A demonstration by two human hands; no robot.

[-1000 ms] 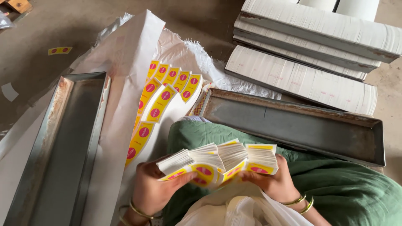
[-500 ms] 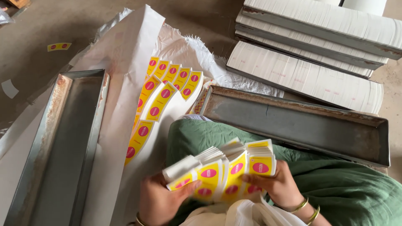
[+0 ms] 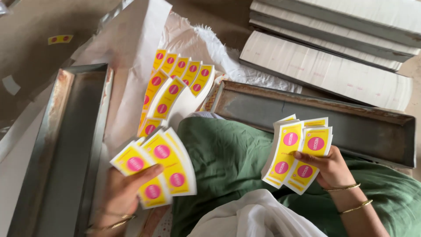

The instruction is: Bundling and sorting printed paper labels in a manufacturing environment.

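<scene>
Two bundles: one fanned stack of curved yellow paper blanks with pink circles in each of the hands, held apart above the lap.
Left hand (image 3: 125, 188): closed on the left stack of blanks (image 3: 158, 169), thumb across the front, fingers behind; the stack fans upward and to the right.
Right hand (image 3: 329, 169): closed on the right stack of blanks (image 3: 298, 151), thumb pressed on the lower front edge, fingers behind it.
Where the blanks sit: both stacks are in the air over the green cloth (image 3: 228, 162) on the person's lap, well apart from each other.
Handling: thin printed card, light and bendable; the sheets look smooth and likely to slide over one another, so a loose grip would probably let them splay or spill. Best taken at the narrow lower end, pinched thumb against fingers, as both hands do.
Laid-out blanks (image 3: 175, 87): more of the same pieces lie fanned on white paper sheeting (image 3: 131, 66) ahead of the knees.
Metal trays: a long tray (image 3: 66, 145) lies to the left, another long tray (image 3: 315, 118) just beyond the lap on the right.
Far side: tall stacks of white card (image 3: 324, 66) lie on the floor (image 3: 44, 22).
Wrists: thin gold bangles (image 3: 346, 195) on the right wrist.
</scene>
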